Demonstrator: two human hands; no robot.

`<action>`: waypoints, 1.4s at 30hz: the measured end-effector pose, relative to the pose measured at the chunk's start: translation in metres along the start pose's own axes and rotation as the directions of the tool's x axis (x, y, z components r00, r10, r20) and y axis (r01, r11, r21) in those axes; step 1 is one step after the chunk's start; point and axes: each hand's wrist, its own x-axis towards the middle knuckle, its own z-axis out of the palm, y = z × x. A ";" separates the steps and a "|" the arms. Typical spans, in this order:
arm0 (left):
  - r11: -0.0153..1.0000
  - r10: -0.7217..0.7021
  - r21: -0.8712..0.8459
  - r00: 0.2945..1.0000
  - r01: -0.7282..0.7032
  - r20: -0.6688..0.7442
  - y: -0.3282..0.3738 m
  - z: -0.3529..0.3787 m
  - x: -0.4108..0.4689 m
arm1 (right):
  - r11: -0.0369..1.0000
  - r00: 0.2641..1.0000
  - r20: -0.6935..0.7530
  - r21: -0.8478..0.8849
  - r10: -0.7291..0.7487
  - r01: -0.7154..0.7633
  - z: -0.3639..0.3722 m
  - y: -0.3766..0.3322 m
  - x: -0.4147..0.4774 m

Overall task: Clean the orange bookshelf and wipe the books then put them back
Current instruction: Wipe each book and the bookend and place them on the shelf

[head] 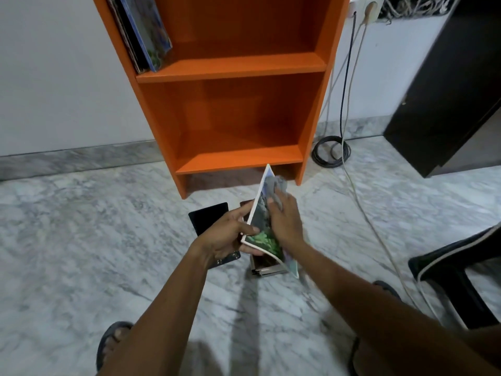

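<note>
The thin, white-edged book (pixel 260 213), cover green and grey, stands tilted. The left hand (pixel 226 236) grips its edge; the right hand (pixel 286 222) holds a cloth (pixel 275 185) against it.

Shelf (pixel 233 66) plain bright orange; floor (pixel 81 240) white marble with grey veining. Book (pixel 259 222) cover printed with green foliage low, grey-blue above, white edge; cloth (pixel 275 187) grey. Second book (pixel 208 218) flat black, cabinet (pixel 447 90) near-black, cable (pixel 344 90) black.

Left hand (pixel 226 234) grips book (pixel 261 221); right hand (pixel 284 221) presses cloth (pixel 275 188) on it.
</note>
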 end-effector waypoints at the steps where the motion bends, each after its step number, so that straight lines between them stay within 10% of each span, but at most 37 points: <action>1: 1.000 0.002 0.000 1.000 -0.002 0.023 0.003 0.001 -0.002 | 1.000 1.000 -0.007 -0.027 0.009 -0.009 -0.007 0.003 0.015; 6: 0.997 0.059 -0.053 0.996 -0.056 0.065 0.022 0.000 -0.004 | 0.970 0.970 -0.100 -0.082 0.221 -0.229 -0.041 0.033 0.046; 10: 0.991 0.096 -0.095 0.995 -0.098 -0.026 0.026 -0.011 -0.004 | 0.731 0.823 0.060 0.426 0.565 -0.532 -0.055 0.011 0.031; 15: 0.980 0.137 -0.123 0.977 -0.158 -0.165 0.026 -0.025 0.002 | 0.673 0.922 0.310 0.634 0.231 -0.381 -0.072 -0.031 0.026; 20: 0.822 0.441 0.555 0.759 -0.127 -0.480 0.034 -0.005 0.012 | 0.891 0.998 0.064 0.453 -0.008 -0.022 -0.072 -0.082 0.021; 25: 0.920 0.288 -0.151 0.884 -0.363 -0.367 0.063 0.025 0.022 | 0.864 0.883 0.155 -0.189 -0.444 0.467 -0.037 -0.094 -0.017; 28: 0.865 0.216 -0.365 0.913 -0.344 -0.347 0.067 0.015 0.011 | 0.790 0.816 0.272 -0.228 -0.510 0.569 -0.020 -0.080 -0.024; 31: 0.859 0.186 -0.431 0.952 -0.277 -0.241 0.061 0.018 0.008 | 0.861 0.855 0.299 -0.161 -0.423 0.482 -0.015 -0.072 -0.020; 37: 0.877 0.165 -0.443 0.983 -0.184 -0.081 0.049 0.048 -0.007 | 0.945 0.946 -0.112 -0.160 -0.303 0.284 -0.027 -0.086 0.015; 42: 0.819 0.256 -0.476 0.946 -0.321 -0.197 0.063 0.033 -0.017 | 0.981 0.999 0.034 0.189 0.029 -0.035 -0.042 -0.065 0.029</action>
